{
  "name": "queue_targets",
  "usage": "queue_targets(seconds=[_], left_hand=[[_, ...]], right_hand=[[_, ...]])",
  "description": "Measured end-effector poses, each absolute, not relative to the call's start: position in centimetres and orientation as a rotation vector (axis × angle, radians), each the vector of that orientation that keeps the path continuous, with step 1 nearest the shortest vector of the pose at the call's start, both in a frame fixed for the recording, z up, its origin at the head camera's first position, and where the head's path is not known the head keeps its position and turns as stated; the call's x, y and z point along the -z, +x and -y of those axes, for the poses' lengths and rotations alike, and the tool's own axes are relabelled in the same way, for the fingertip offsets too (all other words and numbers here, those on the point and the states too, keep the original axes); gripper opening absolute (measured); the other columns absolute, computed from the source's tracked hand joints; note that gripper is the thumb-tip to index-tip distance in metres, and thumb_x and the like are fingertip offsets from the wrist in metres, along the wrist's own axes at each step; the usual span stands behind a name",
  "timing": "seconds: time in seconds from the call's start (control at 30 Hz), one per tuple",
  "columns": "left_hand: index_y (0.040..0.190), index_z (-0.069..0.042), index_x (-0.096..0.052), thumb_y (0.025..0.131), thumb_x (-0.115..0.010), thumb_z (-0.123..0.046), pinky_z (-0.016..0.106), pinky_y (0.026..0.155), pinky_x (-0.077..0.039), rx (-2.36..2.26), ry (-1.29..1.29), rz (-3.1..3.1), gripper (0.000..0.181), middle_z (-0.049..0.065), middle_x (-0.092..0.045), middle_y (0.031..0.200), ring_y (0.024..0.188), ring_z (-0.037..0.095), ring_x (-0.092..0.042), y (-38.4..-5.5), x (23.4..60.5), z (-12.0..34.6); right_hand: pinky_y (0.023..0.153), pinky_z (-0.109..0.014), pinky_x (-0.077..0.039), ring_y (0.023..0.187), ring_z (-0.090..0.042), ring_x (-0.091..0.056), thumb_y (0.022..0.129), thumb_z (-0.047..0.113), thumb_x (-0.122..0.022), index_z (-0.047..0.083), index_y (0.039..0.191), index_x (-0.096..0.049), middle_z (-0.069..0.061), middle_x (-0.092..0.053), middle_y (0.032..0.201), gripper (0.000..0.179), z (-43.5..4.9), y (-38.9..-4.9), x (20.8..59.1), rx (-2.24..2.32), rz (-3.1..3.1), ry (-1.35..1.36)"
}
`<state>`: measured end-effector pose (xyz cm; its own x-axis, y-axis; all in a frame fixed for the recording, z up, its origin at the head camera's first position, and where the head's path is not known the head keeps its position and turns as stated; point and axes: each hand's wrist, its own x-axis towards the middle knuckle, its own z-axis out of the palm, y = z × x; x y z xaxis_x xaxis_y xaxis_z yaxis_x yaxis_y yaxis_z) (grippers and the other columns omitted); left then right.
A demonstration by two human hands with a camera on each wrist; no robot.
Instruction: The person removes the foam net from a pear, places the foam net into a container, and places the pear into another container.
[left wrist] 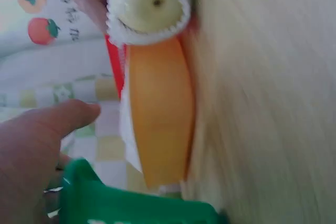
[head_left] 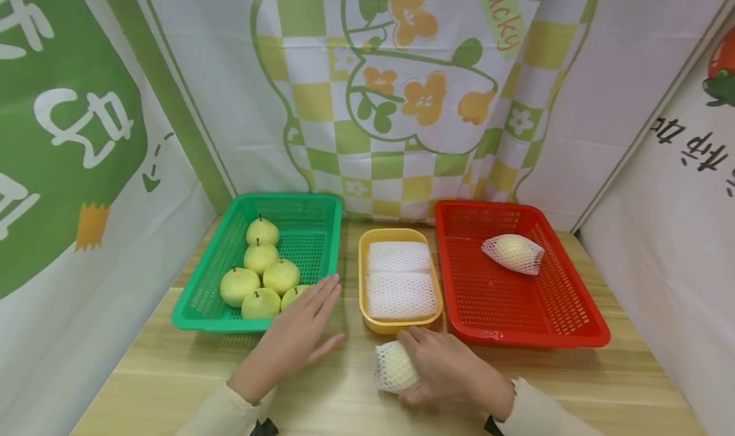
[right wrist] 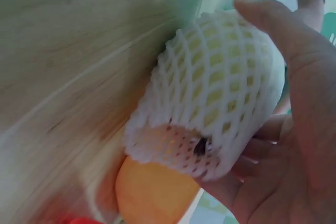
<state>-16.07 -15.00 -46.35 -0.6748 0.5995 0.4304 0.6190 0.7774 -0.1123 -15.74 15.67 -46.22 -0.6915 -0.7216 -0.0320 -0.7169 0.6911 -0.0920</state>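
My right hand (head_left: pixel 446 364) grips a yellow-green pear (head_left: pixel 396 367) wrapped in a white foam net, low over the table in front of the yellow bin. In the right wrist view the thumb lies along one side of the foam net (right wrist: pixel 215 72) and the fingers curl under it; the dark stem shows in its open end. My left hand (head_left: pixel 298 326) reaches over the front right corner of the green basket (head_left: pixel 257 325) with straight fingers and holds nothing. Beneath its fingertips sits a partly hidden bare pear (head_left: pixel 291 294); several more pears (head_left: pixel 281 276) lie beside it.
The yellow bin (head_left: pixel 376 324) holds two stacks of flat white foam nets (head_left: pixel 400 294) and stands between the baskets. In the red basket (head_left: pixel 519 338) at the right lies another net-wrapped pear (head_left: pixel 513 253). A printed curtain (head_left: pixel 402 168) hangs behind.
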Motion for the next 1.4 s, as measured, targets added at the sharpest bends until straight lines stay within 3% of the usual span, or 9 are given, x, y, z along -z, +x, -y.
queue_targets(seconds=[0.23,0.43,0.63,0.8,0.9,1.17,1.4], left_hand=[[0.134,-0.003,-0.069,0.099,-0.072,-0.031,0.042,0.101,-0.061,0.445,-1.197,2.247,0.045,0.011,-0.073,0.136,0.122,0.027,-0.073,-13.4,46.6,13.3],[0.123,-0.015,-0.075,0.103,-0.068,-0.024,0.031,0.096,-0.062,0.653,-1.369,2.544,0.024,-0.004,-0.078,0.122,0.112,0.011,-0.074,-12.5,48.7,12.3],[0.138,-0.016,-0.069,0.104,-0.066,-0.018,0.035,0.105,-0.059,0.781,-1.373,2.656,0.034,-0.001,-0.074,0.135,0.124,0.014,-0.071,-12.7,49.9,11.5],[0.151,-0.017,-0.058,0.103,-0.068,-0.027,0.041,0.111,-0.055,0.828,-1.324,2.656,0.050,0.002,-0.064,0.149,0.133,0.019,-0.066,-13.1,50.0,10.8],[0.152,-0.015,-0.057,0.102,-0.070,-0.031,0.040,0.112,-0.055,0.804,-1.330,2.639,0.054,0.004,-0.063,0.151,0.134,0.021,-0.066,-13.4,50.0,10.3],[0.149,-0.007,-0.058,0.094,-0.076,-0.009,0.035,0.111,-0.055,0.742,-1.412,2.566,0.057,0.008,-0.065,0.148,0.131,0.023,-0.067,-14.3,50.0,9.6],[0.151,-0.005,-0.055,0.086,-0.087,-0.025,0.034,0.115,-0.053,0.764,-1.413,2.658,0.075,0.008,-0.062,0.151,0.136,0.022,-0.064,-14.6,49.8,8.2]], right_hand=[[0.095,-0.037,-0.062,0.114,-0.018,-0.068,0.077,0.067,-0.085,0.010,0.148,-0.054,-0.005,-0.066,0.136,0.096,-17.7,-14.9,46.0,0.256,-2.772,-1.104],[0.098,-0.037,-0.062,0.115,-0.015,-0.068,0.082,0.067,-0.081,0.011,0.150,-0.055,-0.002,-0.066,0.138,0.092,-19.3,-14.6,46.1,0.349,-2.730,-1.127],[0.101,-0.037,-0.061,0.121,-0.014,-0.068,0.088,0.065,-0.076,0.011,0.148,-0.058,-0.002,-0.067,0.141,0.082,-20.2,-14.7,46.7,0.448,-2.700,-1.168],[0.098,-0.035,-0.061,0.118,-0.010,-0.067,0.091,0.067,-0.071,0.013,0.149,-0.057,0.000,-0.068,0.142,0.081,-20.4,-14.7,47.2,0.489,-2.723,-1.150],[0.096,-0.033,-0.061,0.115,-0.007,-0.066,0.092,0.066,-0.070,0.014,0.150,-0.057,0.001,-0.068,0.140,0.079,-20.3,-14.7,47.3,0.529,-2.720,-1.174],[0.099,-0.033,-0.061,0.119,-0.009,-0.068,0.091,0.062,-0.073,0.012,0.148,-0.058,-0.001,-0.069,0.140,0.077,-20.3,-14.7,47.7,0.586,-2.698,-1.183],[0.102,-0.034,-0.060,0.123,-0.008,-0.065,0.092,0.066,-0.069,0.012,0.150,-0.057,-0.002,-0.066,0.145,0.080,-20.0,-14.8,47.7,0.608,-2.661,-1.129]])
